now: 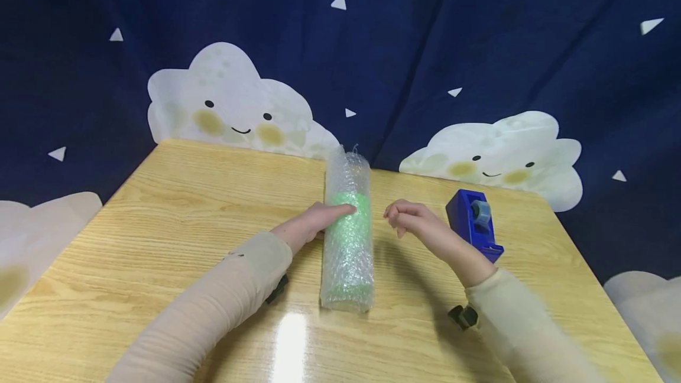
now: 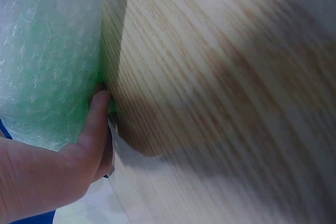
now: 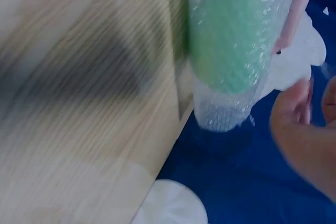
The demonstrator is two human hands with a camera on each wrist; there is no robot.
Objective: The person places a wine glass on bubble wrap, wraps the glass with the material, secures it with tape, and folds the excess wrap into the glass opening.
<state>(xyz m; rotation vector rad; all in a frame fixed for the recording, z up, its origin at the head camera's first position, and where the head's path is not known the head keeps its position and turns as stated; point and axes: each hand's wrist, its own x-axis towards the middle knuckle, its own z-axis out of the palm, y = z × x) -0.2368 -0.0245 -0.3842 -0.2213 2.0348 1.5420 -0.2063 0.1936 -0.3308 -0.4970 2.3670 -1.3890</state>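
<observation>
A long cylinder-shaped bundle in clear bubble wrap (image 1: 348, 265) lies lengthwise on the table, with something green showing through its layers. My left hand (image 1: 311, 221) holds it from the left side, thumb laid across the top. In the left wrist view, fingertips of the left hand (image 2: 79, 161) tuck in where the wrap (image 2: 47, 66) meets the tabletop. To the right of the bundle, my right hand (image 1: 420, 223) hovers above the table, apart from the wrap, its fingers loosely curled. No object shows in it; the right wrist view has this hand (image 3: 307, 135) blurred.
A blue tape dispenser (image 1: 468, 223) with a roll of clear tape (image 1: 481, 213) stands just beyond the right forearm. The wooden table (image 1: 213, 194) ends at a dark blue curtain (image 1: 383, 34) printed with clouds. Dark straps or mounts (image 1: 463, 316) sit at the wrists.
</observation>
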